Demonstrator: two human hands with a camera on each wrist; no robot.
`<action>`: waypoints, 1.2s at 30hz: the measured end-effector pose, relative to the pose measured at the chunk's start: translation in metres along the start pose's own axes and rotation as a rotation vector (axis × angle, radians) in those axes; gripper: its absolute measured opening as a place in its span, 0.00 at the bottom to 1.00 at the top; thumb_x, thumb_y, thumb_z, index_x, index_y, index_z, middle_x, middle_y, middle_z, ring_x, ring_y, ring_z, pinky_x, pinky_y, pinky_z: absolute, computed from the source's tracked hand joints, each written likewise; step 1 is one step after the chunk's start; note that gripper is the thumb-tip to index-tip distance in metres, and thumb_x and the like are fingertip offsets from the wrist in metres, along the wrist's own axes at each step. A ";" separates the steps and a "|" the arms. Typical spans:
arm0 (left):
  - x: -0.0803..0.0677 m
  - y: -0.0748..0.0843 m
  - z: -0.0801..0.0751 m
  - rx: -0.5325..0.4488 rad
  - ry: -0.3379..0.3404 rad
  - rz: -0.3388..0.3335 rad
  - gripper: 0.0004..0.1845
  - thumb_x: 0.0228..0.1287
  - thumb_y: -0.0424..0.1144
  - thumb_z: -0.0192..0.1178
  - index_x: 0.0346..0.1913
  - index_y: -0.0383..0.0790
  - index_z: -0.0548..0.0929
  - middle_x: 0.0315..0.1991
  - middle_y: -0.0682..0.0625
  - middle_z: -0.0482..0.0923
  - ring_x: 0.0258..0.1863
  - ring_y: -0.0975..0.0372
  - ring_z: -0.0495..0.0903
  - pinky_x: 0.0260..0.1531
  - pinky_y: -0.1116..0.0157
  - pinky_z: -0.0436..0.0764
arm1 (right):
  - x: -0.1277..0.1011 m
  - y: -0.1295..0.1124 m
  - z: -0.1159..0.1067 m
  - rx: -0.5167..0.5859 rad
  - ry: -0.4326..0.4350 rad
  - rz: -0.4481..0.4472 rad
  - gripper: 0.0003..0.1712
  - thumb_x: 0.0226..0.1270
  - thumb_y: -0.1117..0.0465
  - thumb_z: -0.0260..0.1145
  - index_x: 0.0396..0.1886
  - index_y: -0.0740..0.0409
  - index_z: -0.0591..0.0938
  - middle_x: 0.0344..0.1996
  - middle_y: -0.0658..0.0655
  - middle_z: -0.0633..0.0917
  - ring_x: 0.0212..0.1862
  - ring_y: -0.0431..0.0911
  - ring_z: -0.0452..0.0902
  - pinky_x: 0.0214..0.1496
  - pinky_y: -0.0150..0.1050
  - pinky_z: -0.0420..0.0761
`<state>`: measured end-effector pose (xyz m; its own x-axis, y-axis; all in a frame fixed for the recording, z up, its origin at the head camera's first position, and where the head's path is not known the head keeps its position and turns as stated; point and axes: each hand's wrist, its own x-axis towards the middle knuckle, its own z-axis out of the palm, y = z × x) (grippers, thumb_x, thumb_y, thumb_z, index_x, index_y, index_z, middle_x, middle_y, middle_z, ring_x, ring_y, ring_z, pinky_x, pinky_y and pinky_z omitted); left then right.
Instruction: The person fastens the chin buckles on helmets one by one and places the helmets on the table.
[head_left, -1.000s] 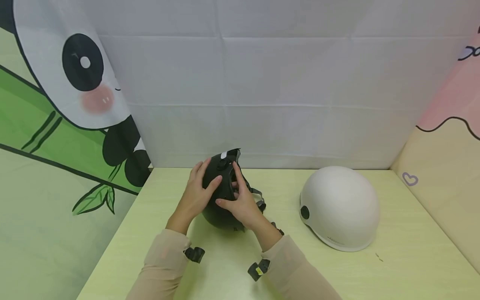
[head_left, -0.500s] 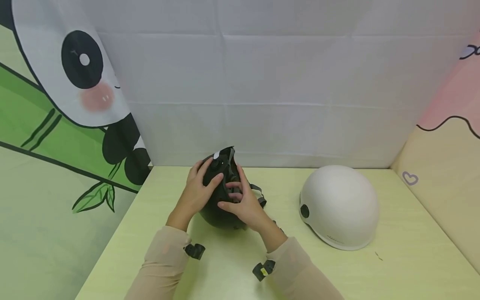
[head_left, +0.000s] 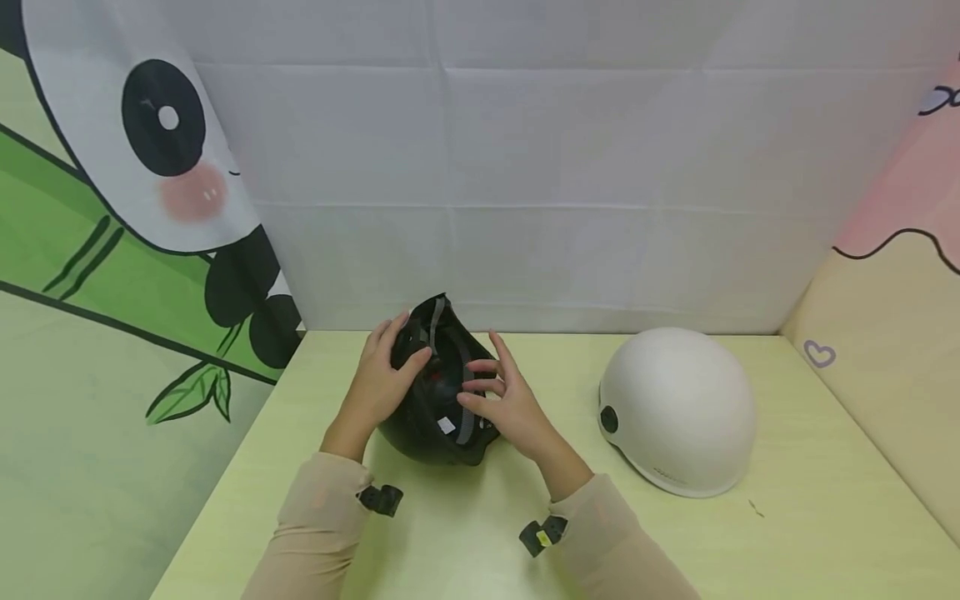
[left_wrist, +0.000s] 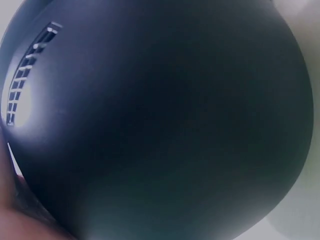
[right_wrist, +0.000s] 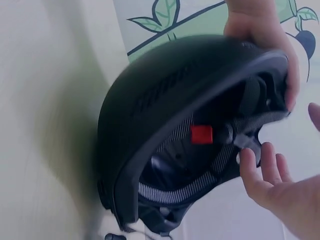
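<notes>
The black helmet is sitting tilted on the bench, padded inside showing, the left hand gripping its rim, right hand seemingly loose-fingered beside it, white helmet lying well apart.

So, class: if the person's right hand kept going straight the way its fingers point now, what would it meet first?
The right hand points its fingers at the open underside of the black helmet. It would probably meet the striped inner padding at the rim first, though depth is unclear.
</notes>
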<state>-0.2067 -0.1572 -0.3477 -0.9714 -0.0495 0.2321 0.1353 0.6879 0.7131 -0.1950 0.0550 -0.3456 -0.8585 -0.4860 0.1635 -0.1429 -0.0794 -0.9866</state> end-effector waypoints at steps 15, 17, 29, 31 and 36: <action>-0.015 -0.029 0.001 -0.218 0.089 -0.002 0.31 0.63 0.51 0.53 0.68 0.52 0.58 0.66 0.46 0.51 0.62 0.50 0.55 0.55 0.46 0.58 | -0.006 0.027 -0.052 0.026 0.143 0.042 0.47 0.61 0.63 0.62 0.71 0.39 0.44 0.56 0.58 0.68 0.55 0.52 0.68 0.56 0.49 0.65; -0.019 -0.034 0.002 -0.281 0.111 -0.008 0.29 0.65 0.49 0.51 0.67 0.52 0.58 0.66 0.47 0.52 0.62 0.52 0.56 0.55 0.48 0.59 | -0.009 0.026 -0.057 0.026 0.138 0.037 0.47 0.62 0.63 0.62 0.71 0.41 0.44 0.57 0.60 0.66 0.56 0.55 0.66 0.56 0.51 0.64; -0.031 -0.058 0.008 -0.363 0.176 -0.032 0.31 0.67 0.49 0.48 0.70 0.54 0.51 0.67 0.48 0.49 0.65 0.57 0.48 0.59 0.48 0.50 | -0.018 0.041 -0.084 -0.078 0.195 0.097 0.42 0.63 0.62 0.61 0.70 0.45 0.49 0.56 0.61 0.66 0.57 0.54 0.65 0.57 0.50 0.63; -0.032 -0.061 0.009 -0.353 0.186 -0.038 0.32 0.67 0.51 0.48 0.70 0.54 0.50 0.68 0.49 0.48 0.65 0.57 0.47 0.59 0.46 0.49 | -0.018 0.043 -0.085 -0.077 0.199 0.101 0.42 0.63 0.64 0.61 0.70 0.47 0.49 0.56 0.61 0.67 0.57 0.55 0.65 0.56 0.49 0.65; -0.033 -0.065 0.009 -0.341 0.198 -0.054 0.33 0.66 0.51 0.49 0.70 0.55 0.49 0.68 0.50 0.47 0.66 0.57 0.46 0.59 0.46 0.48 | -0.020 0.045 -0.086 -0.080 0.204 0.105 0.41 0.63 0.66 0.60 0.70 0.50 0.50 0.56 0.62 0.67 0.57 0.58 0.64 0.55 0.47 0.66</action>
<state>-0.1856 -0.1934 -0.4076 -0.9273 -0.2404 0.2871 0.1742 0.4018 0.8990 -0.2264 0.1365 -0.3937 -0.9514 -0.3010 0.0646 -0.0788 0.0352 -0.9963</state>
